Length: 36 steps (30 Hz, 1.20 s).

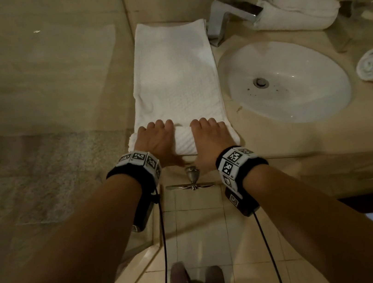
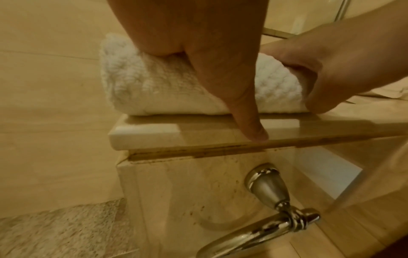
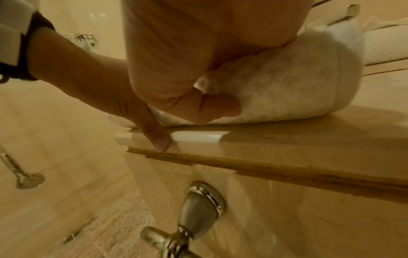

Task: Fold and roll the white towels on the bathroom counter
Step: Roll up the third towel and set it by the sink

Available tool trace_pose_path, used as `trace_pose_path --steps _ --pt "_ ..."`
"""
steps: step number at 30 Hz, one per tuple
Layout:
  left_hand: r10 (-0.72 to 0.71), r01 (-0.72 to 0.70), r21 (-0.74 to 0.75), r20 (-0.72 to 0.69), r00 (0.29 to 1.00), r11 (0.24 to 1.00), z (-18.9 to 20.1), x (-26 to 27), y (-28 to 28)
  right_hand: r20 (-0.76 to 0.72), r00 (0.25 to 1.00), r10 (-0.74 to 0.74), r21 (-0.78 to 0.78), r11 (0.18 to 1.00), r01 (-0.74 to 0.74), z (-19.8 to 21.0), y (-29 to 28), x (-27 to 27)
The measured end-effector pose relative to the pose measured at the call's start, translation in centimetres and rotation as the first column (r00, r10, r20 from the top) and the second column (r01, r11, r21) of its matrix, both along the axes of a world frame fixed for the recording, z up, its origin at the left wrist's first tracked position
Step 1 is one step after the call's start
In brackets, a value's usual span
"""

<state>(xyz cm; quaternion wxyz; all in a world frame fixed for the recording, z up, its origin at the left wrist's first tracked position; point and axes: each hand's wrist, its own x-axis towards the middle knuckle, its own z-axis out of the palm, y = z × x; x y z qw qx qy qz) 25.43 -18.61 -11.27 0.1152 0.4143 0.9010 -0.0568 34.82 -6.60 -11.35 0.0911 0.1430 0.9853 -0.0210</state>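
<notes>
Two forearms reach up from the bottom of the head view, the left hand (image 1: 156, 138) and right hand (image 1: 208, 135) side by side, fingers curled over the rolled near end of a white towel (image 1: 175, 80). The towel stretches up the tabletop (image 1: 245, 154) at center frame, left of the sink (image 1: 295, 100). Two rolled towels (image 1: 294, 12) lie at upper right.

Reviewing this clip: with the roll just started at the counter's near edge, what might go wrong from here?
1. The roll sits right at the counter edge; a backward slip might drop it to the floor.
2. The left hand and right hand sit near the middle, so the roll's ends may loosen or cone.
3. The flat towel lies beside the sink; drift could wet it.
</notes>
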Motion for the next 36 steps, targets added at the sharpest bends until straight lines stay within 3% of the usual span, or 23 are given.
trace_pose_path --steps 7,11,14,18,22,25,28,31,34,36 --pt "0.002 -0.003 0.038 0.022 1.0 0.999 -0.4 -1.3 0.6 0.02 0.996 -0.084 -0.028 0.996 0.084 -0.1 0.4 -2.5" --pt "-0.014 0.021 0.136 -0.057 0.998 0.991 -0.7 -0.9 -0.1 0.035 0.995 -0.089 -0.091 0.992 0.092 0.1 0.8 -3.0" --pt "-0.073 0.12 0.275 -0.175 0.982 0.954 -1.1 -0.1 -0.8 0.068 0.994 -0.09 -0.138 0.986 0.099 0.3 1.2 -3.4" --pt "-0.213 0.278 0.276 -0.243 0.946 0.92 -1.1 0.0 -0.4 0.107 0.989 -0.1 -0.161 0.98 0.116 0.8 1.6 -3.8" --pt "-0.201 0.201 0.257 -0.028 0.979 0.945 0.3 -1.4 0.5 0.044 0.987 -0.153 -0.256 0.954 0.159 0.6 1.5 -3.5" --pt "-0.083 0.066 0.194 0.081 0.993 0.979 0.9 -2.0 1.2 -0.101 0.995 -0.001 -0.135 0.991 -0.013 0.2 1.7 -2.1" --pt "-0.007 -0.025 0.207 0.153 0.988 0.978 1.0 -2.1 1.5 -0.066 0.987 0.147 0.042 0.989 -0.145 0.3 1.4 -1.3" --pt "0.048 -0.093 0.193 0.222 0.974 0.977 1.2 -2.6 1.7 -0.165 0.982 0.095 0.044 0.995 -0.089 0.2 -0.2 -1.9" --pt "0.046 -0.083 0.173 0.207 0.977 0.981 1.7 -2.7 2.0 -0.172 0.985 0.021 -0.036 0.999 -0.027 0.2 -0.5 -3.1" --pt "-0.007 0.004 0.089 0.031 1.0 0.996 1.9 -2.0 1.9 -0.124 0.992 0.026 -0.046 0.998 -0.032 0.0 0.1 -3.8"
